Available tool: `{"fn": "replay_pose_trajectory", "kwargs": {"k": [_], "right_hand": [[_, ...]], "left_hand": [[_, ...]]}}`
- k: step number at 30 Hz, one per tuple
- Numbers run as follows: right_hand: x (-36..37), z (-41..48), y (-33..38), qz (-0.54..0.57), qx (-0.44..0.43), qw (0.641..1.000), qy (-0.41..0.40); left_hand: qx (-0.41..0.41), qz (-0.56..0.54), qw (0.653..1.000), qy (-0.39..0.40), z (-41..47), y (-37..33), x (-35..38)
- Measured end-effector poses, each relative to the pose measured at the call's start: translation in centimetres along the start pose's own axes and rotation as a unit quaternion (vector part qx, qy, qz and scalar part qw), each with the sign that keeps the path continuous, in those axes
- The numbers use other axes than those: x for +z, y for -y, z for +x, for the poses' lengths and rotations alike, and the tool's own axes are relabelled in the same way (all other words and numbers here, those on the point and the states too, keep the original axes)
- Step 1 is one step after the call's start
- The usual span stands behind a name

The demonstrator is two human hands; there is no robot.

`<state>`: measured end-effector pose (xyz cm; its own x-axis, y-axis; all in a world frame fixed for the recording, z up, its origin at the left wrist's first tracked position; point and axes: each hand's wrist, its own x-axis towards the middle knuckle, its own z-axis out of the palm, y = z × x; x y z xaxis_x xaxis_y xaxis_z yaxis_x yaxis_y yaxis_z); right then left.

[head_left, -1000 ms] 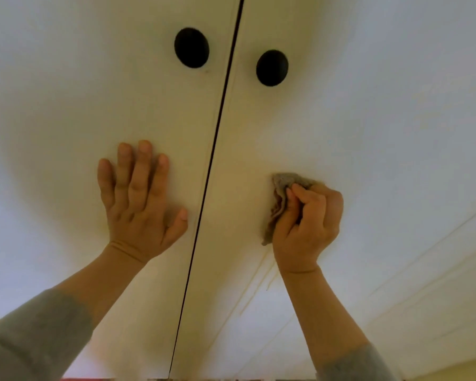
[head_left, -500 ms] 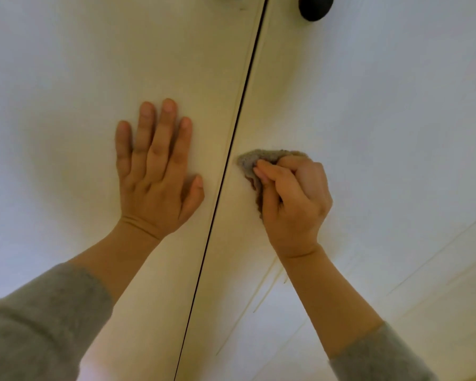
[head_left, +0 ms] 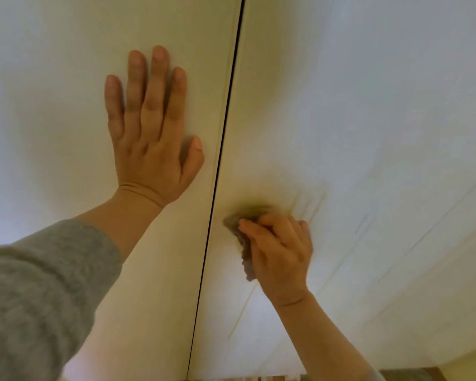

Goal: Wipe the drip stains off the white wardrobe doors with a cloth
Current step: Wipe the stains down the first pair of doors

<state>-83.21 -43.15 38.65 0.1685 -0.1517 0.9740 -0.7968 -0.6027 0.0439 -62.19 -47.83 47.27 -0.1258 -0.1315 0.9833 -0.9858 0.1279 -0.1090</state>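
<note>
Two white wardrobe doors fill the view, the left door [head_left: 52, 119] and the right door [head_left: 368, 105], split by a dark vertical gap [head_left: 226, 133]. My left hand [head_left: 149, 127] lies flat on the left door with fingers straight and together. My right hand [head_left: 278, 251] grips a bunched grey-brown cloth [head_left: 241, 235] and presses it on the right door just right of the gap. Thin pale drip streaks [head_left: 243, 312] run down the door below the cloth, and faint streaks [head_left: 308, 207] show above and right of the hand.
Long thin streaks [head_left: 423, 237] cross the lower right of the right door. Below the doors' bottom edge a strip of wooden floor [head_left: 412, 373] shows. Both forearms wear grey sleeves [head_left: 39, 298].
The view has tilted down; the two black knobs have left the top of the frame. My right hand with the cloth has moved down the right door. My left hand stays flat.
</note>
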Motion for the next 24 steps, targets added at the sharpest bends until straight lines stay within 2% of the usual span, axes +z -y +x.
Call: {"fn": "replay_pose_trajectory", "kwargs": {"k": [3, 8, 12, 16, 19, 21, 24], "right_hand": [[-2.6, 3.7, -1.9, -0.016, 0.06, 0.996, -0.064], [-0.3, 7.7, -4.9, -0.04, -0.034, 0.995, -0.08], [2.3, 4.3, -4.8, -0.037, -0.037, 0.993, -0.101], [2.1, -2.3, -4.5, -0.042, -0.09, 0.995, 0.015], [0.6, -3.1, -4.0, -0.017, -0.068, 0.996, 0.059], [-0.7, -0.6, -4.3, 0.008, -0.028, 0.999, 0.033], [-2.3, 4.6, -6.3, -0.014, 0.009, 0.998, -0.053]], "left_hand": [[-0.002, -0.006, 1.0, 0.009, -0.1, -0.2, -0.4], [-0.001, -0.004, 1.0, 0.016, 0.0, -0.5, -0.4], [-0.001, -0.011, 1.0, 0.012, -0.1, -0.3, -0.4], [0.001, -0.01, 1.0, 0.008, 0.2, -0.4, -0.5], [0.0, -0.006, 1.0, 0.012, 0.0, -0.2, -0.5], [0.0, -0.006, 1.0, 0.014, -0.1, -0.2, -0.6], [0.001, -0.003, 1.0, 0.011, -0.2, -0.2, -0.4]]}}
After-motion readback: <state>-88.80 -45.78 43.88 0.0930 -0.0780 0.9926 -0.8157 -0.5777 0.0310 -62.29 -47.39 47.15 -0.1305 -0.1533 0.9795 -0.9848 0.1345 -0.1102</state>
